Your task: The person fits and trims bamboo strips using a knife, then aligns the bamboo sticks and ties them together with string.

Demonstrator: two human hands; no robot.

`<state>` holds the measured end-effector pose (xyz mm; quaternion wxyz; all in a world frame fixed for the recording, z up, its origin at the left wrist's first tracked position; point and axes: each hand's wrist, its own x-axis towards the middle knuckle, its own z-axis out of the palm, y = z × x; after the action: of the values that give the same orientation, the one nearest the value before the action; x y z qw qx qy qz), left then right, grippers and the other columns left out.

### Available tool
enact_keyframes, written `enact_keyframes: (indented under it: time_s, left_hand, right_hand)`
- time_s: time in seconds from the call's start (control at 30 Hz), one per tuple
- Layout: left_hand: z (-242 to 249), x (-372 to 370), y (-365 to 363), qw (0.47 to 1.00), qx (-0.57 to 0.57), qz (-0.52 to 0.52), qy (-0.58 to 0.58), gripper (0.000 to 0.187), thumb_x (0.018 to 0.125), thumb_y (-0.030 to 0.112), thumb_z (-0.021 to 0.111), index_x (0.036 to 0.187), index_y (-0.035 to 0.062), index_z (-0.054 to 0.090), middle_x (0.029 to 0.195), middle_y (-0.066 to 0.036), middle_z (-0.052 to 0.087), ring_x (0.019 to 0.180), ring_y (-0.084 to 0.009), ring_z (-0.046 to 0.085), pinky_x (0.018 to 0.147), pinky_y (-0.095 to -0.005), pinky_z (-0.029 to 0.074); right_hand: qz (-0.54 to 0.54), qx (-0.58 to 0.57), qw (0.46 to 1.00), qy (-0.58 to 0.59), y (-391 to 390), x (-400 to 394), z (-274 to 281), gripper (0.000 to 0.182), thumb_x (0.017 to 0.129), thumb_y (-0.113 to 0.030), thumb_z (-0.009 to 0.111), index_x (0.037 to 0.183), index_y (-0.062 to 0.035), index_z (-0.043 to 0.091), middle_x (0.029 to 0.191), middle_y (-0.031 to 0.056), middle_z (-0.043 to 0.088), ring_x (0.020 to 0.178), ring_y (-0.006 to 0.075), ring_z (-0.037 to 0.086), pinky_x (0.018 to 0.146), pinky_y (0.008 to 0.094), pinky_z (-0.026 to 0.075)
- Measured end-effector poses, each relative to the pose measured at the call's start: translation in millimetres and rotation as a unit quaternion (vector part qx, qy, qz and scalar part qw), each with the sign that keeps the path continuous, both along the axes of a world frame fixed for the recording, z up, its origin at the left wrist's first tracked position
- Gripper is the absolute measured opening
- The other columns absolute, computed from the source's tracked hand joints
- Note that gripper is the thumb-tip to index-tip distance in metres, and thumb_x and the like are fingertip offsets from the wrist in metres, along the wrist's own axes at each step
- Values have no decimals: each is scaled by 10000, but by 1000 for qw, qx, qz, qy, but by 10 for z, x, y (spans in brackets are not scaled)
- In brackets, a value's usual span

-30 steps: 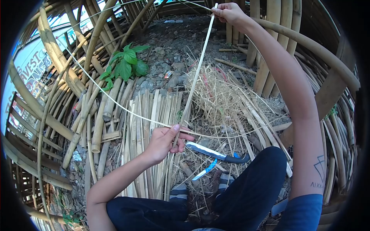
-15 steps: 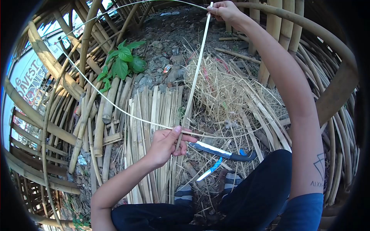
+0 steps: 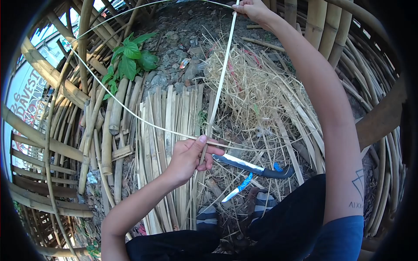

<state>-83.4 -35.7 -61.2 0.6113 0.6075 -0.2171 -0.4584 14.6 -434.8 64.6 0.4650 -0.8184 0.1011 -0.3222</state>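
My right hand [image 3: 253,11], raised at the top of the head view, pinches the upper end of a straight flat bamboo strip [image 3: 223,71]. That strip slants down to my left hand [image 3: 190,157], whose thumb and fingers close on it where a thinner bamboo strip [image 3: 152,125] crosses. The thinner strip arcs out to the left in a wide loop and back up to my right hand; its tail runs right past my left fingers. Just beyond those fingers, a long blade with a dark curved handle [image 3: 278,173] lies on the ground.
A smaller knife with a blue-wrapped handle [image 3: 245,182] lies near my feet. Split bamboo slats [image 3: 152,165] are stacked beneath my left arm. A heap of shavings [image 3: 244,87], a leafy plant [image 3: 130,58] and bamboo poles [image 3: 117,111] surround the work spot.
The view has shifted a little, so the ground and poles sit slightly higher and further left. Both hands keep their grip on the strips, and the loop keeps nearly the same shape.
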Motion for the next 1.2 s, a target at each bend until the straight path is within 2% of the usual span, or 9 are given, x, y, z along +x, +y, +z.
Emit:
enact_keyframes:
  time_s: [0.37,0.63,0.83,1.2]
  left_hand:
    - [-240,167,-126,998,59,9,19,473,1027,332,358,1045,-100,551,953,-243,667,547,-146,527,466,-230,387]
    - [-319,194,-179,995,83,25,45,467,1028,326,355,1070,-95,552,938,-234,672,547,-145,521,464,-232,392]
    - [-383,189,-205,995,76,31,59,470,1027,331,358,1080,-96,547,943,-238,669,552,-142,517,480,-229,404]
    - [-401,180,-197,996,71,14,56,468,1025,335,362,1079,-89,552,939,-229,671,557,-141,531,483,-227,412]
  right_hand:
    - [5,25,999,29,-194,360,-520,217,827,-194,698,764,14,700,640,56,609,604,128,526,533,295,404]
    - [-11,51,994,100,-197,391,-754,207,842,-185,683,754,3,697,619,59,603,542,125,521,482,293,398]
    - [-12,-4,997,81,-302,518,-929,221,833,-209,683,752,-4,698,647,72,636,560,126,554,503,284,422]
    - [-11,29,996,86,-351,516,-1005,214,830,-201,687,781,5,709,671,78,651,589,139,576,532,293,451]
